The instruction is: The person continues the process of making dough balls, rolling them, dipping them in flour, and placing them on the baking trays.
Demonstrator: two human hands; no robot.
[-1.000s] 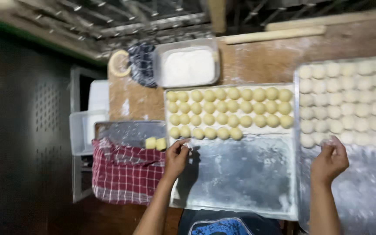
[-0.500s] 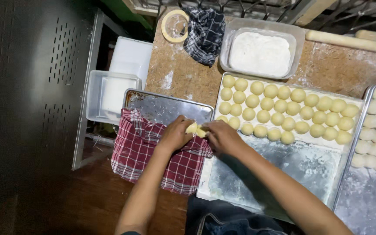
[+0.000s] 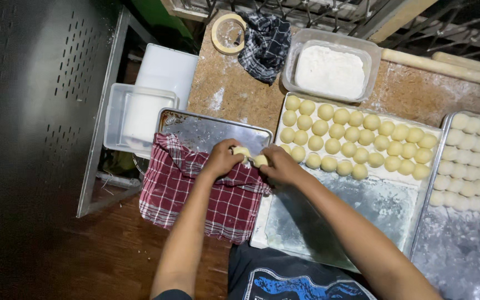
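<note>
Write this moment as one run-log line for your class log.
left hand: holds dough piece | right hand: holds dough piece | below: red checked cloth on tray

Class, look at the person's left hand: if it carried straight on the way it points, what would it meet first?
Most likely the right hand: the left hand points right across the dough piece they share; depth is unclear.

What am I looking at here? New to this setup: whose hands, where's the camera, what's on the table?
There is no machine: a person works with bare hands, filmed from a camera on their head looking down. The left hand and right hand meet over a red checked cloth, each with a grip on a small piece of yellow dough. The cloth drapes over a metal tray. Beside it a floured tray carries rows of dough balls. Behind stand a tub of flour, a tape roll and a dark cloth.
</note>
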